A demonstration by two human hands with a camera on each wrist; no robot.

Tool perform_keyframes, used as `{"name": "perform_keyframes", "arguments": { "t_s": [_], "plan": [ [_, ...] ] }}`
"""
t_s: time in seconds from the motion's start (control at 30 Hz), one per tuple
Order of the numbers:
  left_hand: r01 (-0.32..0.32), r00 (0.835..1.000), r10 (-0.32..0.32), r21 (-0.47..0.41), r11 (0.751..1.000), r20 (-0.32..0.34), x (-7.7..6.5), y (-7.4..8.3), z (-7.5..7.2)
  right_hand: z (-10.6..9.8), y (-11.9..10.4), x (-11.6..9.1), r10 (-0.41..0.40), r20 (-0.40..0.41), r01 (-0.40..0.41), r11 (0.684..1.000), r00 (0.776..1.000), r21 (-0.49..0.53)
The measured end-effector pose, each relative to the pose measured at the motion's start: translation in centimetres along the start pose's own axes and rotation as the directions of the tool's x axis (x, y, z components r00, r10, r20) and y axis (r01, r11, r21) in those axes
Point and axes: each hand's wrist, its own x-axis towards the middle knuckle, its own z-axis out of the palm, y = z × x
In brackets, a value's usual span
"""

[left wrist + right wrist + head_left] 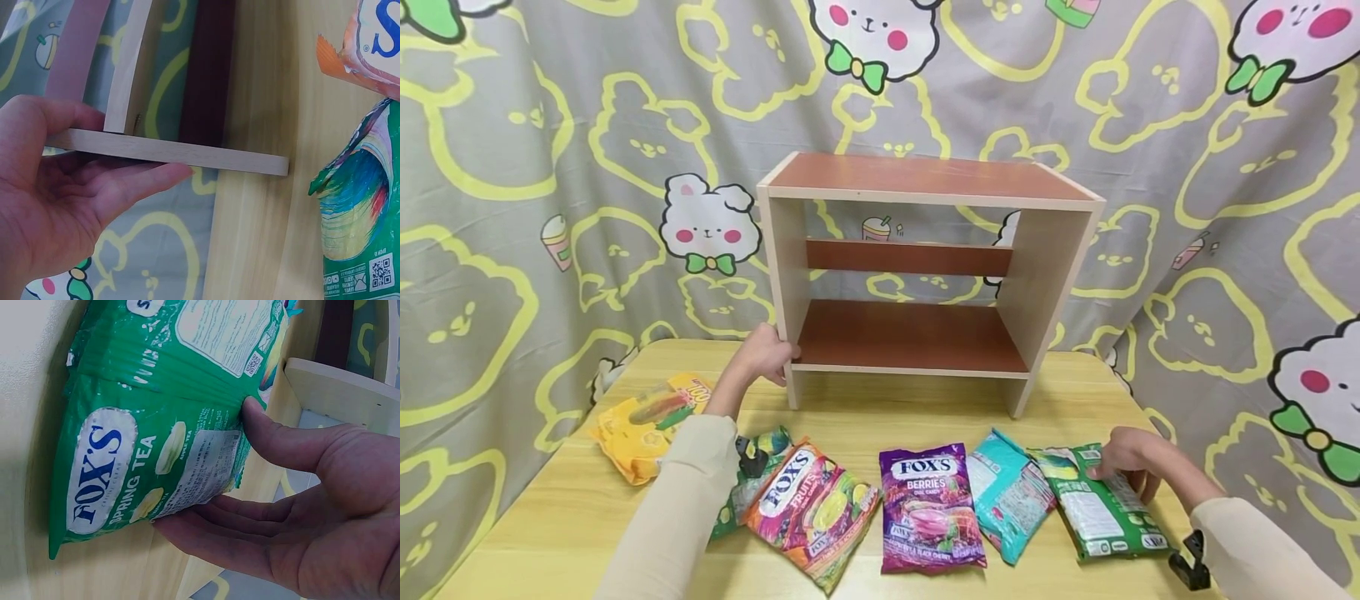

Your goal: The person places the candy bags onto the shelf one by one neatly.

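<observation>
A small wooden shelf (925, 177) with a red-brown top and one lower board stands on the table. My left hand (766, 354) grips the front edge of its left side panel, level with the lower board; in the left wrist view the panel (169, 150) passes between thumb and fingers. At the right, my right hand (1129, 460) holds the edge of a green Fox's Spring Tea candy bag (1093, 508). The right wrist view has the thumb on the face of the bag (156, 419) and the fingers tucked under its edge.
Along the table front (535, 517) lie a purple Fox's Berries bag (931, 508), an orange Fox's Fruits bag (816, 508) overlapping another green bag (726, 517), and a teal bag (1011, 496) touching the held one. A yellow bag (636, 437) lies far left. A patterned curtain (625, 125) hangs behind.
</observation>
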Motion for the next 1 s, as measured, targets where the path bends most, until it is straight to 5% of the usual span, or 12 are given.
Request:
{"name": "perform_keyframes", "arguments": {
  "t_s": [0.47,1.0],
  "plan": [
    [0.002,1.000,-0.002,0.002,1.000,-0.003,0.15,-0.14,0.03,0.03,0.08,0.19,-0.006,0.036,0.007,1.000,0.999,-0.011],
    [0.002,1.000,-0.002,0.009,1.000,-0.005,0.02,-0.11,0.04,-0.09,0.31,0.95,-0.009,-0.053,0.010,1.000,0.999,0.016]
  ]
}}
